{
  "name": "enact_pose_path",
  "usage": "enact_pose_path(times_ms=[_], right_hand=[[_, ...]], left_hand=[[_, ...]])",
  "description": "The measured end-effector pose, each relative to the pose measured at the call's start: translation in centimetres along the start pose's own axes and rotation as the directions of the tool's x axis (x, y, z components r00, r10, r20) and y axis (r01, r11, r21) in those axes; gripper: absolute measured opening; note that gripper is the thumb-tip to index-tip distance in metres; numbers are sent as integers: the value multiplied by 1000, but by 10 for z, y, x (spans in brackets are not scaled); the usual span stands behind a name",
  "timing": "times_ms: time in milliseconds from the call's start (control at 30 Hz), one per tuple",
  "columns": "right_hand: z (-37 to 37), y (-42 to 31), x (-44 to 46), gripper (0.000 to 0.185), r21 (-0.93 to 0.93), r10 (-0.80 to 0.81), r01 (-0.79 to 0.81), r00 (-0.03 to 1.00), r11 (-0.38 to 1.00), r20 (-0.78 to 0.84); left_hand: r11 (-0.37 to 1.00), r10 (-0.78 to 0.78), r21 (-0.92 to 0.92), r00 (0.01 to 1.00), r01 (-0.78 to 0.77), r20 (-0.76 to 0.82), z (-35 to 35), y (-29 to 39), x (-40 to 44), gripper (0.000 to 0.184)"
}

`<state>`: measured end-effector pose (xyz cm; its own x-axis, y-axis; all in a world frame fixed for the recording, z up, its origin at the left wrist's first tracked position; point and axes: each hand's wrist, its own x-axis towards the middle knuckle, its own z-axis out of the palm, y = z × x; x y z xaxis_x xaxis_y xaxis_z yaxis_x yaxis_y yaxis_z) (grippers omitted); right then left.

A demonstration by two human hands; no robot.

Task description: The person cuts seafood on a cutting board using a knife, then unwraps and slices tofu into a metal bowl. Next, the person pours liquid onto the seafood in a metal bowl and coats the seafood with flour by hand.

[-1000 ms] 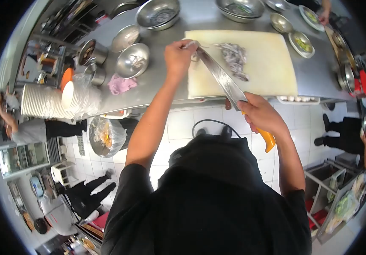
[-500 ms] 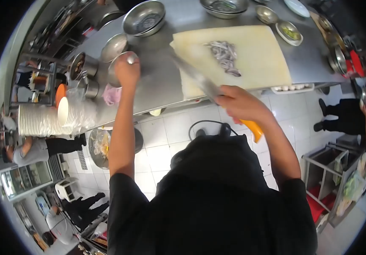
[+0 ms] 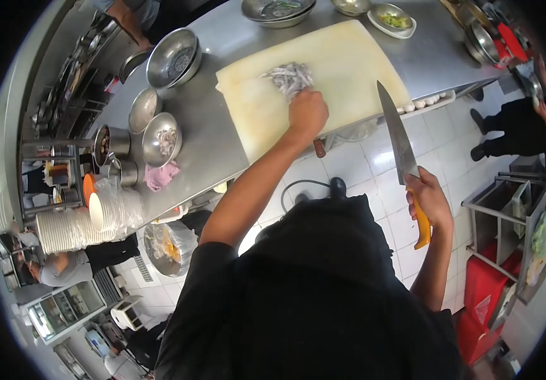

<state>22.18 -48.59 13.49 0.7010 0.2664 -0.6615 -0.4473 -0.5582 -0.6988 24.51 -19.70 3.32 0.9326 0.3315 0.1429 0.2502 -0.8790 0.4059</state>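
A heap of thin grey-white strips (image 3: 290,78), perhaps squid, lies on the pale cutting board (image 3: 349,54). My left hand (image 3: 308,115) is closed at the near end of this heap, knuckles up; its fingertips are hidden among the strips. Off the board's right side, my right hand (image 3: 429,197) grips a large kitchen knife (image 3: 397,136) by its yellow handle, the blade pointing away from me over the counter edge. To the left of the board stands a metal bowl (image 3: 153,147) with small pale pieces inside.
More metal bowls (image 3: 159,57) stand along the steel counter (image 3: 206,107). A pink cloth (image 3: 160,176) lies by the front edge, near stacked white containers (image 3: 64,231). A bin with a plastic liner (image 3: 181,256) sits below. Other people (image 3: 517,126) stand at both sides.
My left hand has moved from the left metal bowl to the strips on the board. My right hand has swung the knife right, away from the board. The view has shifted.
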Motion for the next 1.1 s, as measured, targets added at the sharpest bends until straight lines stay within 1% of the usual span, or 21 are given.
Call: enact_pose_path(times_ms=[33,133,233,333,433,467,533,567,600,633,667,700,733,833,900,1033,1100], right_hand=[[0,-1,1,20,7,3,-3,1000,1000,5],[-1,-2,10,19,-5,-17,17,999,1000,29],[1,-9,19,18,-14,-29,30,998,999,63],[4,-19,26,18,-24,-45,48,994,999,96],[4,-25,30,18,-42,-88,94,989,995,118],[3,-26,31,18,-48,-103,110,987,993,123],[2,-27,33,18,-29,-113,118,984,993,136],[1,-27,34,18,-22,-117,122,982,992,145],[1,-26,35,18,-19,-115,120,982,993,151],[1,-25,36,18,-15,-119,123,981,992,156],[2,-24,38,17,-10,-122,125,979,992,161],[2,-24,38,17,-4,-126,129,978,992,167],[3,-24,39,18,2,-131,132,976,991,173],[6,-26,36,18,18,-136,135,975,991,178],[7,-25,35,18,28,-136,133,974,991,180],[8,-19,36,18,40,-150,145,971,989,185],[9,-19,35,18,36,-148,144,970,989,192]], left_hand=[[999,-6,46,1000,5,15,1,-2,1,15],[998,0,67,996,-6,93,0,-7,-4,14],[1000,-17,18,1000,17,-18,3,-6,-17,17],[995,55,86,995,-48,-85,2,-9,-27,20],[998,65,-11,982,-68,-178,-13,-22,-31,20],[998,54,-30,978,-61,-200,-21,-29,-30,20],[997,33,-66,970,-51,-240,-58,-38,-16,20],[993,-7,-120,973,-21,-229,-75,-46,-6,21],[991,-17,-136,965,-19,-260,-98,-45,4,22],[993,-43,-120,962,11,-271,-115,-48,17,19],[996,-18,-91,961,-8,-276,-133,-52,29,17],[998,19,-53,945,-39,-327,-144,-59,42,17],[1000,24,9,944,-23,-330,-162,-52,49,18],[999,40,-16,928,-50,-371,-188,-55,74,18],[999,51,6,923,-53,-381,-203,-49,82,18],[994,99,92,904,-66,-415,-206,-44,93,19],[993,101,98,907,-67,-409,-198,-49,93,19]])
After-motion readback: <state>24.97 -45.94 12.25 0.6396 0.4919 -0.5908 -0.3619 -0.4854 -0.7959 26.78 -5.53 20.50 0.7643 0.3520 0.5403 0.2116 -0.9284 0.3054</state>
